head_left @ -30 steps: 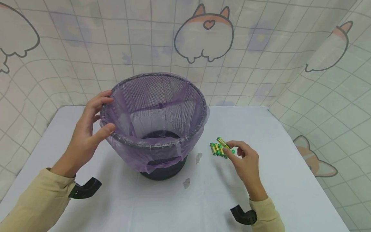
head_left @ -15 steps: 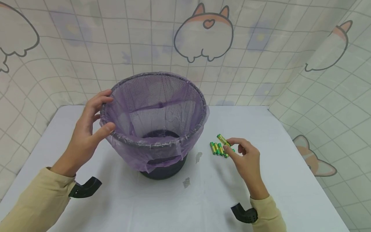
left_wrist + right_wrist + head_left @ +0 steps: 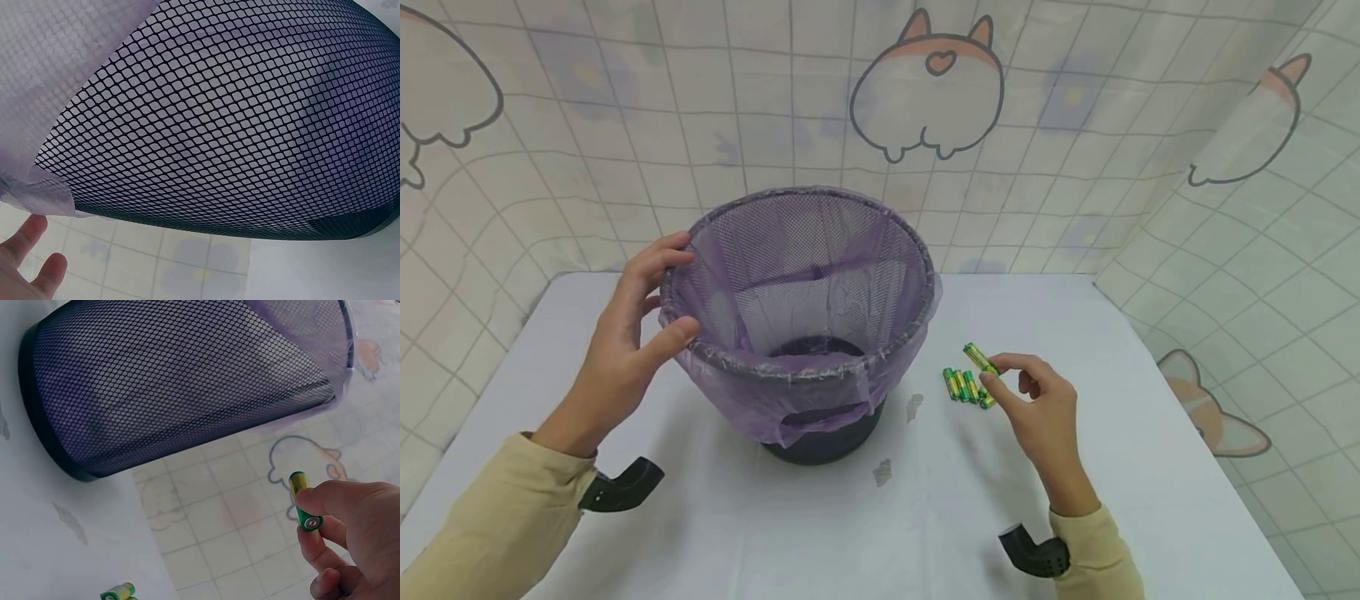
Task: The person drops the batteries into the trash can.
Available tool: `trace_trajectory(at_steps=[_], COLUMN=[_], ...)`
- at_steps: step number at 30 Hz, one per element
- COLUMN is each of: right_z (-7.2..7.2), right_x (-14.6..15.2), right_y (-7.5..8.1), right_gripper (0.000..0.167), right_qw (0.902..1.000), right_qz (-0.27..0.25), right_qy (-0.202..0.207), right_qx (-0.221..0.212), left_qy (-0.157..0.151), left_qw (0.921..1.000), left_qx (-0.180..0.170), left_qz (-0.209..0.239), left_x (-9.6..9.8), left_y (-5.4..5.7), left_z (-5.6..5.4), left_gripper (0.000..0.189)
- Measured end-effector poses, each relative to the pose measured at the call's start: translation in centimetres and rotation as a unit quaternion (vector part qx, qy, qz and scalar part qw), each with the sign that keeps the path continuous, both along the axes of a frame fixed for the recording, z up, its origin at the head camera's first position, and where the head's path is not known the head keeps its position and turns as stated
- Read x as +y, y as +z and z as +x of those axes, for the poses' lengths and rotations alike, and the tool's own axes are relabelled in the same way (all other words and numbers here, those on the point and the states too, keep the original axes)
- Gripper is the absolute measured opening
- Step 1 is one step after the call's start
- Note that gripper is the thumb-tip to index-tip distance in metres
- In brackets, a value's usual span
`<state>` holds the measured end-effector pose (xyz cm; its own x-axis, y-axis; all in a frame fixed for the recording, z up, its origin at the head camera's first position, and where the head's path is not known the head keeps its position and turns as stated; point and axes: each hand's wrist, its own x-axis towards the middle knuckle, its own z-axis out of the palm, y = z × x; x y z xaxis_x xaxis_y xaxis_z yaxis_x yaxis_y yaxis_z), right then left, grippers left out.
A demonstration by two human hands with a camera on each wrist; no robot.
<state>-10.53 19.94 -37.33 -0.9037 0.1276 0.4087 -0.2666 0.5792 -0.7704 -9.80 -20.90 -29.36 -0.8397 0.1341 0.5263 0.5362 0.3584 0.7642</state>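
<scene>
Green and yellow, with a glossy sheen, the battery [image 3: 976, 357] in the right hand [image 3: 1043, 404] is a slim, straight cylinder. Yellow covers its middle stretch and green caps its ends. In the head view it slants, its free end pointing up and toward the left. The right wrist view shows its other end nearly face on: a pale, metallic-looking disc ringed in green. The thumb and index finger pinch it narrowly, the remaining fingers curling below, and it is to the right of the mesh bin [image 3: 175, 394], apart from it.

Just below the pinched battery in the head view, several loose batteries [image 3: 967, 387] in the same colours lie on the white table [image 3: 820, 542]. Three sit side by side in a short row; those at the right end overlap one another in view and are partly hidden, so their number is unclear.

The left hand [image 3: 617, 350] holds the bin at the left of its rim, thumb spread wide from the fingers. The bin is dark, open metal-like mesh on a solid black base, standing on the table. A thin, see-through purple liner [image 3: 737, 404] lines it and folds over the rim, hanging in loose creases outside. Behind stands a pale gridded curtain [image 3: 775, 83] printed with cartoon animals.
</scene>
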Motion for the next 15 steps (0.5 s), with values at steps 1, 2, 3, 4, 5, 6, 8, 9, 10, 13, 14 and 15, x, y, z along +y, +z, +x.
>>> trace_trajectory(at_steps=[1, 2, 3, 4, 5, 6, 8, 9, 10, 13, 14, 15], right_z=[0.0, 0.0, 0.0, 0.0, 0.0, 0.0, 0.0, 0.0, 0.0, 0.0, 0.0, 0.0], right_x=[0.0, 0.0, 0.0, 0.0, 0.1, 0.1, 0.1, 0.1, 0.1, 0.0, 0.0, 0.0], right_y=[0.1, 0.1, 0.2, 0.3, 0.4, 0.5, 0.7, 0.8, 0.9, 1.1, 1.2, 1.3], right_gripper=[0.02, 0.02, 0.019, 0.019, 0.019, 0.019, 0.018, 0.018, 0.018, 0.017, 0.017, 0.017], right_qw=[1.0, 1.0, 1.0, 1.0, 1.0, 1.0, 1.0, 0.9999, 0.9999, 0.9999, 0.9999, 0.9999], right_qz=[0.001, 0.001, 0.001, 0.002, 0.001, 0.001, -0.001, -0.002, -0.002, -0.006, -0.006, -0.006], right_qy=[-0.001, -0.002, -0.003, -0.005, -0.007, -0.008, -0.009, -0.009, -0.009, -0.006, -0.005, -0.004], right_qx=[0.001, 0.002, 0.003, 0.003, 0.003, 0.003, 0.003, 0.004, 0.005, 0.01, 0.012, 0.013], left_qy=[0.0, 0.0, 0.0, 0.0, 0.0, 0.0, 0.0, 0.001, 0.002, 0.003, 0.004, 0.004], left_qw=[1.0, 1.0, 1.0, 1.0, 1.0, 1.0, 1.0, 1.0, 1.0, 1.0, 1.0, 1.0], left_qx=[0.0, -0.001, -0.001, -0.002, -0.003, -0.004, -0.004, -0.004, -0.004, -0.003, -0.003, -0.003], left_qz=[0.001, 0.002, 0.003, 0.003, 0.004, 0.004, 0.004, 0.003, 0.002, 0.0, -0.001, -0.001], left_x=[0.0, 0.0, 0.0, 0.0, 0.0, 0.1, 0.0, 0.0, 0.0, 0.0, 0.0, 0.0], left_y=[0.0, 0.0, 0.0, 0.0, 0.0, 0.1, 0.1, 0.1, 0.1, 0.1, 0.1, 0.1], left_z=[0.0, 0.0, 0.0, 0.0, 0.0, 0.0, 0.0, 0.0, 0.0, 0.0, 0.0, 0.0], left_gripper=[0.055, 0.055, 0.055, 0.055, 0.055, 0.055, 0.055, 0.055, 0.055, 0.055, 0.055, 0.055])
